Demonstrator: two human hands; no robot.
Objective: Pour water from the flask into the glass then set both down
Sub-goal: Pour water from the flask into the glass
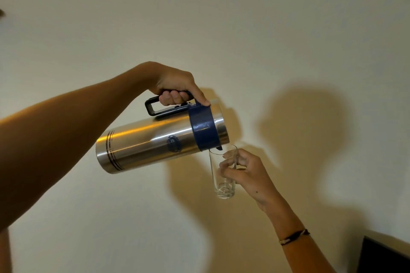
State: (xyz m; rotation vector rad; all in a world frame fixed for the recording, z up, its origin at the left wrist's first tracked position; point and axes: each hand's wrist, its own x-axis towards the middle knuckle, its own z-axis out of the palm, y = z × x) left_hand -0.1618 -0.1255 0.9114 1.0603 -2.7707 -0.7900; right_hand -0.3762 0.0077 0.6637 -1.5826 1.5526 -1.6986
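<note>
A steel flask (146,142) with a blue collar and dark handle is tipped almost level in the air, spout down to the right. My left hand (177,88) grips its handle from above. The spout sits just over the rim of a tall clear glass (221,175), held upright below it. My right hand (244,173) wraps the glass from the right, fingers around its middle. A little water lies at the glass bottom; I cannot make out a stream.
A plain cream wall (221,17) fills the background, with shadows of the arms and flask on it. A dark flat object (386,255) shows at the bottom right corner. No table surface is visible.
</note>
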